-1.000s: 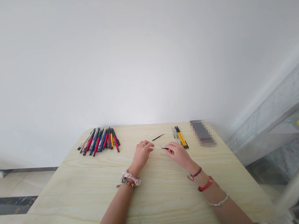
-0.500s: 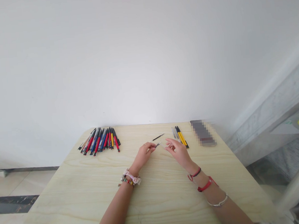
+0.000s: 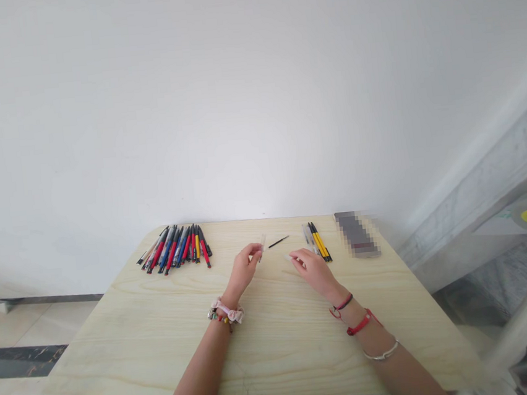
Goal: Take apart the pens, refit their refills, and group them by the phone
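Note:
My left hand [image 3: 245, 266] is closed around a clear pen barrel [image 3: 263, 243], which stands tilted upward from the fingertips with a darker part at its lower end. Just to the right, my right hand [image 3: 313, 268] pinches a small whitish, see-through piece [image 3: 288, 257], too small to make out fully. The two hands are apart, above the table. Between and beyond them, a dark thin pen refill [image 3: 278, 241] lies slantwise on the wood.
On the left of the wooden table [image 3: 278, 345] lies a pile of pens [image 3: 175, 249] in red, blue, yellow and clear. Yellow-and-black pens [image 3: 319, 242] lie beside clear ones [image 3: 309, 238] past my right hand. A blurred dark flat object [image 3: 358, 234] rests at the right edge.
My left hand has drawn back to the left and tipped the clear barrel upright, away from my right hand. My right fingers have closed more around the small piece. The refill stays put.

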`<act>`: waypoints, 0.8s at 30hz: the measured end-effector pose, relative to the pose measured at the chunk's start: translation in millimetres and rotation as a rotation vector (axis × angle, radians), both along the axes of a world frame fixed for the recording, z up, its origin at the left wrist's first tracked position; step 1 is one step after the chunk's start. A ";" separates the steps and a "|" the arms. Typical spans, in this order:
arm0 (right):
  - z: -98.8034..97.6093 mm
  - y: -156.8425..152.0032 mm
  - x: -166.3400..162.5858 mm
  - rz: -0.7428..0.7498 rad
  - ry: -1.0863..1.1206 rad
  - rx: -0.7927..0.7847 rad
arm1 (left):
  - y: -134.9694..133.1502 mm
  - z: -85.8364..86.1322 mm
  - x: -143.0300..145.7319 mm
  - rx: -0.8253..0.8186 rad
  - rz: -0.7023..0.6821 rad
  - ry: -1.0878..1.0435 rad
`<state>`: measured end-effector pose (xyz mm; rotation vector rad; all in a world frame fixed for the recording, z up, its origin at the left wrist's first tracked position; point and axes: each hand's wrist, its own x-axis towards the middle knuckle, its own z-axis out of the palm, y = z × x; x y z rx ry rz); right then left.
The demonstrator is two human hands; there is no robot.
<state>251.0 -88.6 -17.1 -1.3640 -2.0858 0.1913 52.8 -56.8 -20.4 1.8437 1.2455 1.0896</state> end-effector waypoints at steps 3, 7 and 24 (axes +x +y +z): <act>-1.4 0.9 1.0 -0.006 -0.040 -0.015 | 2.8 -3.4 -6.4 0.079 0.082 0.288; -1.7 0.8 0.7 -0.009 -0.054 -0.025 | 3.9 -5.0 -12.9 0.061 0.160 0.618; 1.6 0.5 -0.2 -0.064 -0.081 -0.025 | -1.6 -2.8 -8.3 -0.015 0.204 0.686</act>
